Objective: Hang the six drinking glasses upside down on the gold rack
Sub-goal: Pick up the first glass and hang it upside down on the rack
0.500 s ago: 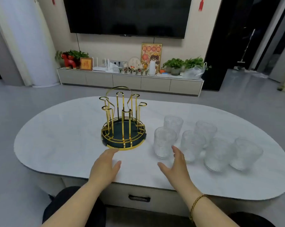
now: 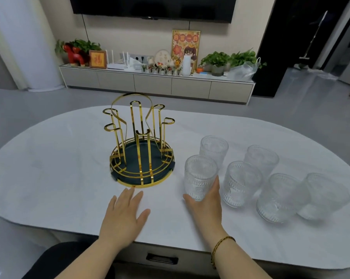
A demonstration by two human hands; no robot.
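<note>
Glass tumbler (image 2: 199, 176) cupped by right hand (image 2: 205, 206); left hand (image 2: 123, 214) spread flat beside gold rack (image 2: 140, 146).

Grey floor (image 2: 291, 109), beige wall (image 2: 119, 33) — low cabinet (image 2: 154, 85) under television (image 2: 152, 6).

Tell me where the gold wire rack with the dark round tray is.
In the head view, the gold wire rack with the dark round tray stands upright on the white oval table, left of the six clear ribbed glasses and just beyond the left hand.
</note>
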